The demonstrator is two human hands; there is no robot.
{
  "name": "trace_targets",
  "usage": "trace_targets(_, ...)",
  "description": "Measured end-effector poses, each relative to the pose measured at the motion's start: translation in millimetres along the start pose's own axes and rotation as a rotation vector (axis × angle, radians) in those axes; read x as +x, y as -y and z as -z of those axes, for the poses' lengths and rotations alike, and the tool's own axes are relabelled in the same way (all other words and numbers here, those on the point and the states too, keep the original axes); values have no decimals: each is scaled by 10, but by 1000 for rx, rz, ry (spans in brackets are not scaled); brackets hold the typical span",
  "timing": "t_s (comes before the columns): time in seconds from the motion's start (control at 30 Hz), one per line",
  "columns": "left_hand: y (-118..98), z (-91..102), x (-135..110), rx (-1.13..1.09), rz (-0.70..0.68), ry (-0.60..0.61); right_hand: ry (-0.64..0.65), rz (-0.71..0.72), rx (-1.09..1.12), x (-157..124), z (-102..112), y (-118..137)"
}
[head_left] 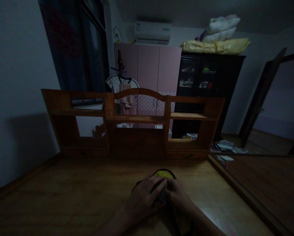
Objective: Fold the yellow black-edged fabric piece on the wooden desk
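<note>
On the light-brown, smooth wooden platform [88, 193], right of centre: a curved, yellow-and-black, apparently fabric item [163, 173], nearer the raised wooden rail [247, 196] at the right edge than the left edge, and short of the orange-brown wooden shelf unit [137, 142] along the far edge.
Left hand [145, 190]: laid across the item, fingers bent; whether it grips or only presses, I cannot tell.
Right hand [178, 193]: thumb and fingertips closed in an apparent pinch on the item, just beside the left fingers.
Work between the fingers: two-handed handling, I judge; its exact spot is hidden.
Next move's demand: probably a steady left hand and a firm right pinch.
</note>
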State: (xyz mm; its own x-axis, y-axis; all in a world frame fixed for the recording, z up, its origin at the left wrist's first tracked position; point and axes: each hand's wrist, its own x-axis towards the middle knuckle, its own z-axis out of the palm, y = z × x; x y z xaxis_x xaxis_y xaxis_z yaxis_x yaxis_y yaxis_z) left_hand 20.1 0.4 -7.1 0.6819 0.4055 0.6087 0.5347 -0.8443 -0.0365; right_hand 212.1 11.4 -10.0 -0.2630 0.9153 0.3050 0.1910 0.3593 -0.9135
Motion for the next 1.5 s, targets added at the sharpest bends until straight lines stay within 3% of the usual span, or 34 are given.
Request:
trace_targets(0.77,9,47,8,-21,5,-3,62,124,-58,-13,13,-29)
trace_targets(1.5,11,37,1,-28,22,29,27,112,-113,-13,7,-90)
